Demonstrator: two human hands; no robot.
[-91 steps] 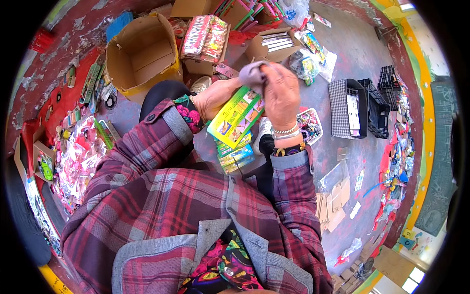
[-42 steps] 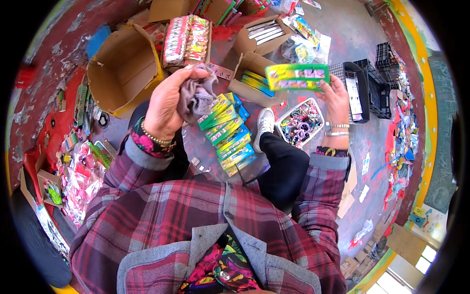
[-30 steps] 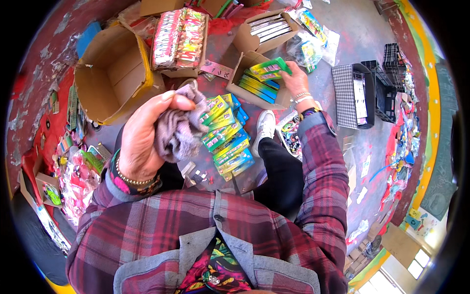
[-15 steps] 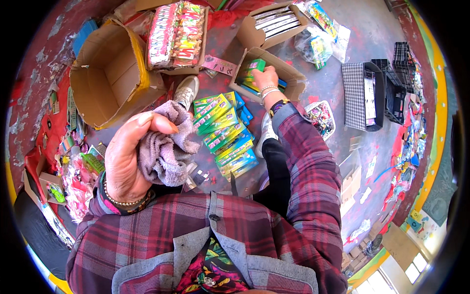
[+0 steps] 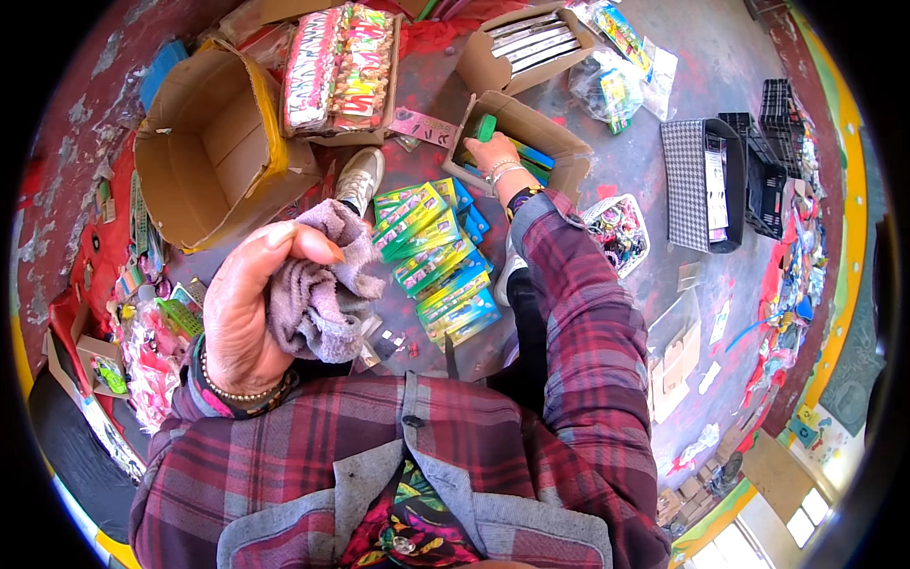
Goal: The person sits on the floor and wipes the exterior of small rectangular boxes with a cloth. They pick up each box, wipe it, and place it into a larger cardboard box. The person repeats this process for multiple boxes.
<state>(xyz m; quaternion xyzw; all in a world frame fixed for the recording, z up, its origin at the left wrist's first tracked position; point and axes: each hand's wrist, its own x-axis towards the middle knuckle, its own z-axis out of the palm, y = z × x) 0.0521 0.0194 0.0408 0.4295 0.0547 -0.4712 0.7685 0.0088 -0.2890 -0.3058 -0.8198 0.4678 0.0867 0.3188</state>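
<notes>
My left hand (image 5: 248, 308) is closed around a crumpled, greyish-purple cloth (image 5: 322, 303), raised over the left of the floor. At the left end of an open cardboard carton (image 5: 559, 142), my right hand (image 5: 493, 156) grips a small green box (image 5: 486, 127), of which only one end shows past my fingers. More blue and green packets (image 5: 533, 161) lie inside that carton, partly hidden by my hand. Between my feet, overlapping rows of flat green, yellow and blue packets (image 5: 438, 256) are spread on the floor.
A big empty-looking carton (image 5: 204, 142) stands at left, beside a box of bright wrapped goods (image 5: 341, 71). Behind my right hand is another carton (image 5: 526, 47). A white basket of small items (image 5: 618, 232) and a checkered bin (image 5: 697, 185) stand at right.
My right hand has shifted left and slightly down inside the carton with the green box, uncovering more packets there. My left hand and the cloth have barely moved.
</notes>
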